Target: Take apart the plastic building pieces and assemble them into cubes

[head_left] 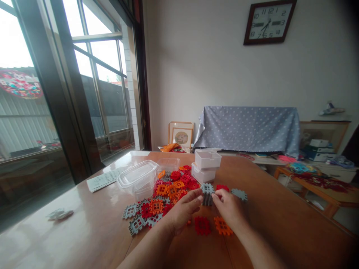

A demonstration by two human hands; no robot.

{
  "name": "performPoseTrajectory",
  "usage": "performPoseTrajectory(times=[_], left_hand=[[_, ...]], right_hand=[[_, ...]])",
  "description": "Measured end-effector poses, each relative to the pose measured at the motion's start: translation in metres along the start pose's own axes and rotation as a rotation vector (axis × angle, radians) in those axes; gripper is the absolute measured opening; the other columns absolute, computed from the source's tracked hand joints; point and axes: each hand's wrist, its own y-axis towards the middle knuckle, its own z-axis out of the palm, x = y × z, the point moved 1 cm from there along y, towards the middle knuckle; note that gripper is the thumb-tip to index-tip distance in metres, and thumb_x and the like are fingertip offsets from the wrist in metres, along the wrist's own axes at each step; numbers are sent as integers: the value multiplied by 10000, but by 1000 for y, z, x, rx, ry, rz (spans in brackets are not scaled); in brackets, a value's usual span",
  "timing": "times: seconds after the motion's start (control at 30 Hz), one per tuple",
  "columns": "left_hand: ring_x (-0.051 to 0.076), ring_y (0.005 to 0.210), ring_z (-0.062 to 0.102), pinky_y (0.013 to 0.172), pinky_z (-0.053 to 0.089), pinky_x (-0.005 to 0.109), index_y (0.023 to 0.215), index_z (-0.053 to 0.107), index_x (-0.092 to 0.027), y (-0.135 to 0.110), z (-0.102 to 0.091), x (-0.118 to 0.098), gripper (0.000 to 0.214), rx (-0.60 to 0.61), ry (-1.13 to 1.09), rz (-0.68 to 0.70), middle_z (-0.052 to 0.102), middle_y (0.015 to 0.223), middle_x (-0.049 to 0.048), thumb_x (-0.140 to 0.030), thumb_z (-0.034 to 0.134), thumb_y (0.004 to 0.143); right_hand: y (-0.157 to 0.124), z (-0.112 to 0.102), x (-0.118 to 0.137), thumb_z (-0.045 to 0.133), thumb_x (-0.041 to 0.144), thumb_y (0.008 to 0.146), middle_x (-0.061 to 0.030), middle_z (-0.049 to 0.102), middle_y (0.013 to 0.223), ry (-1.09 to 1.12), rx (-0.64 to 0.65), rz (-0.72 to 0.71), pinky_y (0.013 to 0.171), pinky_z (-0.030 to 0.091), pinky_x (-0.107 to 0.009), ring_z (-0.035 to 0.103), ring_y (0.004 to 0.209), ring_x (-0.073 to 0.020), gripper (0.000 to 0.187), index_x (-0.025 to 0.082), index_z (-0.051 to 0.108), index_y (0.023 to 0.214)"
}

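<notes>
A small cube-like build of grey interlocking waffle blocks [208, 189] stands on the table between my hands. My left hand [183, 211] has its fingertips and thumb at the build's left side. On the right side, my right hand [228, 205] grips it with bent fingers. A red waffle block [202, 225] and an orange one [223, 225] lie flat nearer to me. Behind my right hand lie another red block [222, 187] and a flat grey block [239, 194]. To the left spreads a pile of red, orange and grey waffle blocks [156, 206].
Two stacked white plastic boxes [206, 166] stand behind the build. Clear plastic containers [138, 178] sit left of the pile, by a paper sheet with writing [103, 180]. A small plastic-wrapped bundle [59, 213] lies at far left on the wooden table [95, 231].
</notes>
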Motion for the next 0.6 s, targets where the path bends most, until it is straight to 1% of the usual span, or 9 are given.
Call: performPoseTrajectory(times=[0.1, 0.33, 0.47, 0.6], left_hand=[[278, 1371, 477, 1096, 355, 405, 1372, 596, -272, -1, 1, -1, 552, 2, 7, 0, 583, 1440, 76, -482, 705, 874], [284, 1350, 495, 1093, 363, 420, 1321, 642, -296, 0, 3, 0, 522, -9, -23, -3, 605, 1418, 69, -476, 738, 841], [279, 1328, 512, 1057, 388, 389, 1297, 655, -274, -2, 5, -2, 538, -22, -24, 13, 616, 1396, 84, -470, 768, 809], [263, 1236, 564, 989, 415, 346, 1239, 686, -253, -6, 3, -8, 495, -24, 14, 37, 652, 1324, 85, -463, 772, 799]], right_hand=[[0, 0, 0, 490, 461, 905, -16, 724, 694, 2, 1, 1, 553, 333, -272, 660, 653, -206, 291, 279, 712, 861], [0, 1, -4, 482, 447, 906, -36, 736, 709, 33, -15, -32, 560, 355, -278, 667, 654, -217, 299, 268, 719, 879], [-2, -1, -4, 474, 459, 915, -25, 730, 703, 36, 3, -34, 568, 363, -279, 667, 659, -221, 299, 277, 708, 874], [-6, -7, 1, 445, 476, 943, -24, 736, 741, 68, -31, -88, 574, 364, -281, 657, 670, -219, 323, 273, 687, 871]])
